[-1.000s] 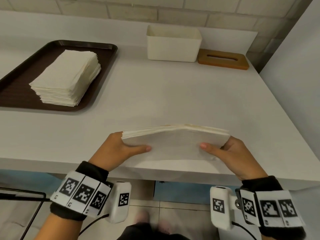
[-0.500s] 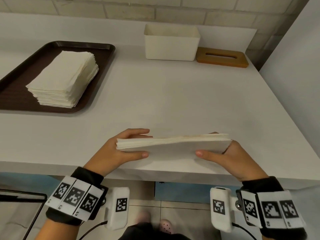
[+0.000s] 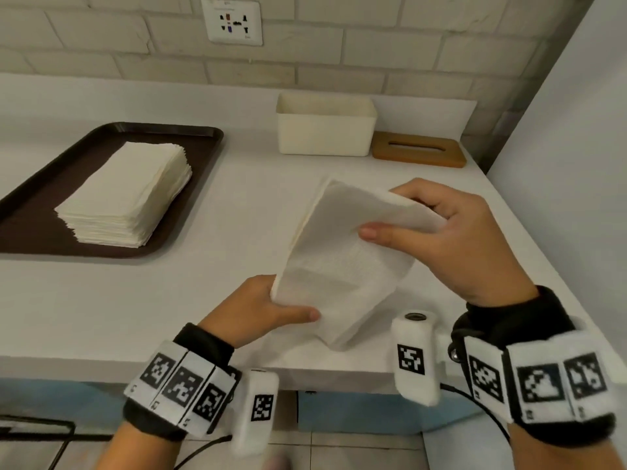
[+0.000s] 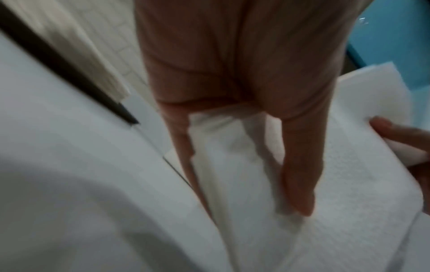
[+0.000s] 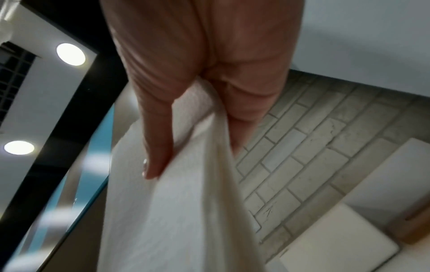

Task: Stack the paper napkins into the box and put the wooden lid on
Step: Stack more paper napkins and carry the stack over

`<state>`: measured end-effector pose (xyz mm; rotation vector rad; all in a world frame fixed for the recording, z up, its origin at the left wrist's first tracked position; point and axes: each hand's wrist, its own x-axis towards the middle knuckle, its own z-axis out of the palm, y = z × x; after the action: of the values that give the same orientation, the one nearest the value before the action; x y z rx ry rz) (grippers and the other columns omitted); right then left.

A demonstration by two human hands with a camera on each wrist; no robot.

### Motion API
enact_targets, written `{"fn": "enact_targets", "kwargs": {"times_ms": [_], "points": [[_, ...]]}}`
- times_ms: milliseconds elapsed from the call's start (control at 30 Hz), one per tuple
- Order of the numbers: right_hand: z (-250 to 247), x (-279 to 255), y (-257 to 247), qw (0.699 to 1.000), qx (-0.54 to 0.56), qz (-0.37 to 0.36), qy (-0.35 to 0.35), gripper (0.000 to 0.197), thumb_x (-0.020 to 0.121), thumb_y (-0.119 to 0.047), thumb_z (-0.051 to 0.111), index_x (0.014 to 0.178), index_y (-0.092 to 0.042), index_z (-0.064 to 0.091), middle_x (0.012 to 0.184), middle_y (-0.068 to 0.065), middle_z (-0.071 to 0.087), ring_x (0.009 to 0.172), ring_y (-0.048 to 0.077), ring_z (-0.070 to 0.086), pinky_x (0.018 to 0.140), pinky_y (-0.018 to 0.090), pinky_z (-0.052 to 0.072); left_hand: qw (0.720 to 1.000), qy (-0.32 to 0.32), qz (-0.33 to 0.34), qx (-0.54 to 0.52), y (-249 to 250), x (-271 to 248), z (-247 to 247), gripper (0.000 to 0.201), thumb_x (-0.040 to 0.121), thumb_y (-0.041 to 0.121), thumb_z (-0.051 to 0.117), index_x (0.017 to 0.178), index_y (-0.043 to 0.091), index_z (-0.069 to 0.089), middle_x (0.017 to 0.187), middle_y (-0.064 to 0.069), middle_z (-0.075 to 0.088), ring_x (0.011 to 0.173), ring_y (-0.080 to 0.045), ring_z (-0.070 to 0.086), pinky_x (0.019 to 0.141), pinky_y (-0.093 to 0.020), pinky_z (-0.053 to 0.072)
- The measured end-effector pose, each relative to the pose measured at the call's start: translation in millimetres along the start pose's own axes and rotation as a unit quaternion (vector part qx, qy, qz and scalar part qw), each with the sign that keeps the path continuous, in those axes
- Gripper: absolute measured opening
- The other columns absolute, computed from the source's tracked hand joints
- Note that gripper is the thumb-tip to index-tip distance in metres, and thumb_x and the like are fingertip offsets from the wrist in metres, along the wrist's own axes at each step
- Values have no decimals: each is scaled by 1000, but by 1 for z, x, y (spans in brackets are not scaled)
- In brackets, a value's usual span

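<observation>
Both hands hold a bundle of white paper napkins (image 3: 342, 266) tilted on end above the front of the counter. My left hand (image 3: 258, 307) grips its lower left corner, thumb across the face. My right hand (image 3: 451, 232) pinches its upper right end, thumb in front and fingers behind. The wrist views show the same napkins (image 4: 337, 193) (image 5: 177, 202) squeezed between thumb and fingers. A taller stack of napkins (image 3: 129, 195) lies on the brown tray (image 3: 30, 215) at the left. The white box (image 3: 325, 125) stands open at the back, the wooden lid (image 3: 419, 153) flat to its right.
A brick wall with a power socket (image 3: 232, 20) runs behind the white counter (image 3: 203, 300). A plain wall (image 3: 570, 164) closes the right side. The counter's front edge is just below my wrists.
The bundle was held level and low near the counter's front edge. Now it is lifted, tipped steeply with its right end raised and turned toward the box. The camera view has risen.
</observation>
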<state>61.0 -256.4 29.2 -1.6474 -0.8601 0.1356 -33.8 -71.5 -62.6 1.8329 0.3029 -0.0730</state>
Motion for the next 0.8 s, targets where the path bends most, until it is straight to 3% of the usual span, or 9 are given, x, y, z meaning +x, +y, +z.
{"fn": "enact_targets", "kwargs": {"times_ms": [100,167,233,367,433,567,667,800], "points": [[6,1,7,998,51,-6,47,27,58,-27,75,80,-32,60,76,-26,65,78,-8,61,64,7,48,998,-12,0,-54,1,9,12,22,76,17,74,94,28,69,95,14,73,90,-2,68,81,-16,53],[11,0,20,988,137,45,49,35,50,-32,76,83,-32,63,85,-19,70,86,0,66,73,18,54,996,-7,10,-87,2,12,17,21,77,14,72,91,29,68,88,17,73,86,1,68,75,-13,53],[19,-4,31,982,156,104,20,36,50,-33,76,85,-29,68,92,-8,73,92,9,68,80,28,56,995,-1,25,-97,4,13,21,23,78,12,70,93,30,67,88,17,72,86,3,68,73,-11,52],[26,-10,31,984,134,115,5,28,61,-25,69,89,-19,68,85,-8,74,84,5,69,68,15,53,992,23,55,-111,3,13,23,28,77,12,70,102,26,67,98,13,72,93,-2,68,76,-12,51],[26,-14,33,983,143,117,8,29,61,-26,69,89,-20,68,85,-7,74,84,6,69,68,14,53,991,36,54,-114,-2,13,23,34,73,17,73,106,22,67,101,9,72,95,-5,68,79,-16,52],[30,-24,50,978,122,171,1,36,61,-25,73,95,-18,67,94,-2,72,89,8,68,72,17,55,995,21,25,-96,-16,14,28,62,57,35,85,113,17,64,107,1,71,99,-13,67,89,-31,54],[34,-25,52,975,118,191,2,23,69,-13,73,92,-17,69,93,-3,73,86,6,69,69,14,53,995,19,19,-94,-18,14,31,50,64,27,82,111,17,66,106,1,72,99,-14,67,89,-30,54],[30,-22,42,976,144,164,4,19,69,-13,72,85,-22,69,81,-13,74,81,1,69,66,11,51,993,25,49,-107,-9,13,30,37,77,14,72,113,16,65,109,2,71,100,-10,67,89,-23,52]]}}
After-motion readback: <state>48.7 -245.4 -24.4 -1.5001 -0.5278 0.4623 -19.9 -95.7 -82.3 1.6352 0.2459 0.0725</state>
